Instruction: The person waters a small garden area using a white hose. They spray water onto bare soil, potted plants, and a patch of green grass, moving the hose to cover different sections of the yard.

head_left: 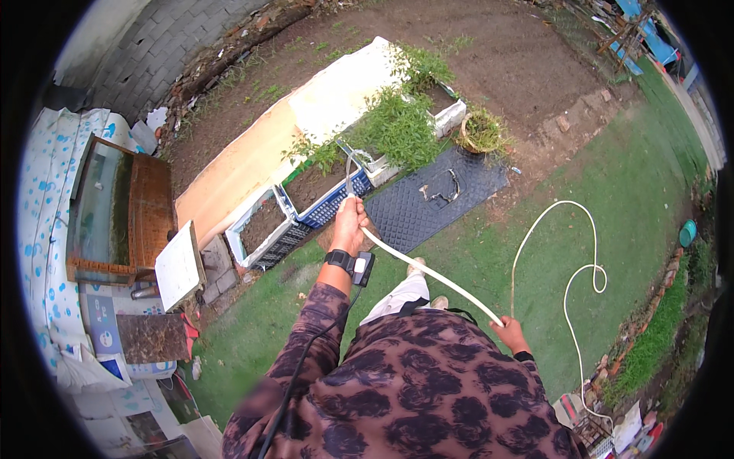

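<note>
My left hand [348,221] is closed around the end of a white hose [427,272], in front of a blue plastic crate [335,198] filled with soil. Water appears to arc from that end toward the planters. Lower right, my right hand [510,334] grips the same hose farther along; the rest loops over the green ground covering. Leafy green plants [395,129] grow in white foam boxes beyond the crate. Left of it stands another soil-filled box [262,226] with white edges. A round pot [471,131] holds a grassy plant.
A black textured mat [438,195] lies beside the planters, near my feet. Pale boards [246,166] stretch behind them. At left are a glass tank [103,201] and a white-topped stand [179,267]. Brick edging [648,310] and a teal container [687,233] are at right.
</note>
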A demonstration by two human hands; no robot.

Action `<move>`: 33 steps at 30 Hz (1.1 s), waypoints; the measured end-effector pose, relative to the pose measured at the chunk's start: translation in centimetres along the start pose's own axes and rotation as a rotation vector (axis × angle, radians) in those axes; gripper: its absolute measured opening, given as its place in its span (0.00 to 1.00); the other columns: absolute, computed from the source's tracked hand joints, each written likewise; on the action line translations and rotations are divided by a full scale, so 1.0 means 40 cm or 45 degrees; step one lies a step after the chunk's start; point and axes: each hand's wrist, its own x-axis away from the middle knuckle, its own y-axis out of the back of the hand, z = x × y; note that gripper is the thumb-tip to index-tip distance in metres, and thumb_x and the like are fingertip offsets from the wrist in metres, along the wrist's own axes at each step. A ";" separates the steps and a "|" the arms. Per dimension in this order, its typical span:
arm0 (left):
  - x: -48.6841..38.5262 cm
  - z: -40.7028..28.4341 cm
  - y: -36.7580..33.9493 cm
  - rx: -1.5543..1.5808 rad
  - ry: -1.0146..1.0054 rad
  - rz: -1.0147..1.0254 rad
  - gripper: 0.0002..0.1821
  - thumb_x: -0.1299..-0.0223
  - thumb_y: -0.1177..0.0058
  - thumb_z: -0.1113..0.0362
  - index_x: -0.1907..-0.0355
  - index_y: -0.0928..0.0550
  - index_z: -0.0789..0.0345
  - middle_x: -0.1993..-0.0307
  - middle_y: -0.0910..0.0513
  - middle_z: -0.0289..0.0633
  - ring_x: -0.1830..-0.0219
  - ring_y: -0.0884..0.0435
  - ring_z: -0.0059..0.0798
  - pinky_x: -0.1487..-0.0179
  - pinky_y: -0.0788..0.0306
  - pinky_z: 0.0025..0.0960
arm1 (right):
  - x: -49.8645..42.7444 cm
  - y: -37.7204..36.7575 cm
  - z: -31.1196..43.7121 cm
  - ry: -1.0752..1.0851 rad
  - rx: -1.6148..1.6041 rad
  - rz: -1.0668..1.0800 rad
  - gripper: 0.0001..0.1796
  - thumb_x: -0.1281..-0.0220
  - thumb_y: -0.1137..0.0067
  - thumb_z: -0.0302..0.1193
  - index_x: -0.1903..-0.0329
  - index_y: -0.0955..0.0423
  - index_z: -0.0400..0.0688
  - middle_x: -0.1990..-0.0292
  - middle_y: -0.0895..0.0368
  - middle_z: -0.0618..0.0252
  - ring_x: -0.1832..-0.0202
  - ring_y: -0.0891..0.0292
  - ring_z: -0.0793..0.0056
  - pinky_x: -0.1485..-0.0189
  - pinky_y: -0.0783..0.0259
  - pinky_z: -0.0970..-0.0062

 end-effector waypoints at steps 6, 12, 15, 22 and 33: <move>-0.123 -0.004 0.004 0.013 0.043 0.001 0.08 0.35 0.60 0.62 0.69 0.31 0.62 0.82 0.36 0.28 0.86 0.45 0.14 0.83 0.48 0.21 | -0.069 0.024 0.068 -0.062 0.001 -0.025 0.22 0.52 0.35 0.43 0.81 0.31 0.38 0.86 0.33 0.58 0.82 0.40 0.74 0.77 0.39 0.66; -0.257 -0.019 0.045 -0.003 0.063 -0.153 0.09 0.37 0.60 0.61 0.72 0.31 0.61 0.83 0.36 0.29 0.86 0.44 0.15 0.83 0.45 0.22 | -0.191 0.051 0.145 -0.090 0.007 0.013 0.20 0.52 0.35 0.42 0.76 0.27 0.36 0.84 0.30 0.58 0.80 0.37 0.77 0.75 0.37 0.66; -0.322 -0.017 0.051 -0.025 0.120 -0.216 0.10 0.37 0.59 0.61 0.74 0.30 0.61 0.83 0.35 0.29 0.86 0.43 0.16 0.83 0.44 0.22 | -0.235 0.057 0.177 -0.114 -0.031 0.015 0.19 0.52 0.35 0.42 0.73 0.25 0.35 0.83 0.28 0.59 0.79 0.36 0.78 0.75 0.36 0.67; -0.374 0.072 -0.108 -0.193 0.298 -0.051 0.11 0.39 0.58 0.61 0.74 0.28 0.64 0.82 0.29 0.36 0.86 0.37 0.20 0.82 0.40 0.25 | -0.220 0.115 0.170 -0.258 -0.032 -0.044 0.18 0.50 0.37 0.39 0.68 0.23 0.34 0.82 0.28 0.66 0.77 0.38 0.82 0.75 0.38 0.69; -0.318 0.113 -0.218 0.331 0.466 0.102 0.11 0.35 0.58 0.59 0.71 0.29 0.62 0.78 0.29 0.33 0.81 0.34 0.19 0.74 0.34 0.22 | -0.245 0.210 0.051 -0.295 -0.067 -0.144 0.17 0.47 0.39 0.38 0.71 0.27 0.35 0.81 0.30 0.68 0.76 0.40 0.81 0.74 0.38 0.71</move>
